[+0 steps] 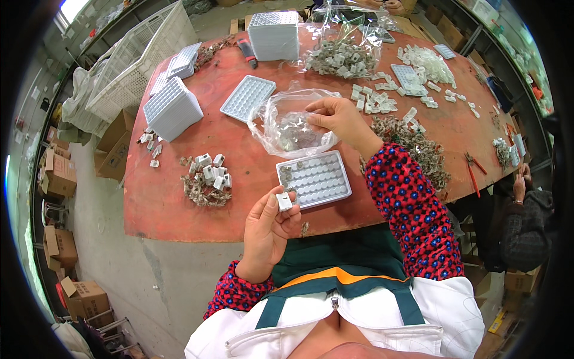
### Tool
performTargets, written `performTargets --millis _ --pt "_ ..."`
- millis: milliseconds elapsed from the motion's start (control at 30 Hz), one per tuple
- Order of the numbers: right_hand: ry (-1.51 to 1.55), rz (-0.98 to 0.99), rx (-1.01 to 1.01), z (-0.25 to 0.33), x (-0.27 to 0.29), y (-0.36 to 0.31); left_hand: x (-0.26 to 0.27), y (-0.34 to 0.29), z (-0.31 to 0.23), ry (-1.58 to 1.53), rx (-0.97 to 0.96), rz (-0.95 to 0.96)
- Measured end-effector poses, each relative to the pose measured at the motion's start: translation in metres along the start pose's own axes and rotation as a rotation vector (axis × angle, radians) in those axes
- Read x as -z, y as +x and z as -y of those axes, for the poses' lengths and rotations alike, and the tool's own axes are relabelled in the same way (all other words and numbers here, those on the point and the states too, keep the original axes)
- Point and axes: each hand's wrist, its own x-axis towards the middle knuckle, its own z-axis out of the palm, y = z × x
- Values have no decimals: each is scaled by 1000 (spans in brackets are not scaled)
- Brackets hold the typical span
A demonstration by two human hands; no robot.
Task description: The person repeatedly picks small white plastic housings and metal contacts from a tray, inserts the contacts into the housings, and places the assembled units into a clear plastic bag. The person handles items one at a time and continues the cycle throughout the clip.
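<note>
My left hand (264,230) is closed, pinching a small white plastic housing (284,202) between thumb and fingers by the near table edge. Just beyond it lies a white tray (341,192) with rows of round pockets; a few small greyish pieces sit along its left side. My right hand (347,124) hovers over an open clear plastic bag (266,142) that holds small shiny pieces (294,133). Its thumb and index finger are pressed together, and whatever lies between them cannot be made out.
A pile of wired white housings (207,182) lies left on the red table (156,203), with heaped wires (418,149) at right. Stacked trays (274,39), a filled clear bag (344,57), loose white parts (427,64) and red-handled pliers (473,173) surround the work. Another person (526,221) sits at right.
</note>
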Motion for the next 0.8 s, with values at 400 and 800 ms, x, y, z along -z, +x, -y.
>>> performTargets --millis 400,800 --pt "46 67 105 44 -56 -123 -1 2 0 -10 11 115" --pt "-415 -67 620 32 -65 -151 -7 -9 10 218 -118 210"
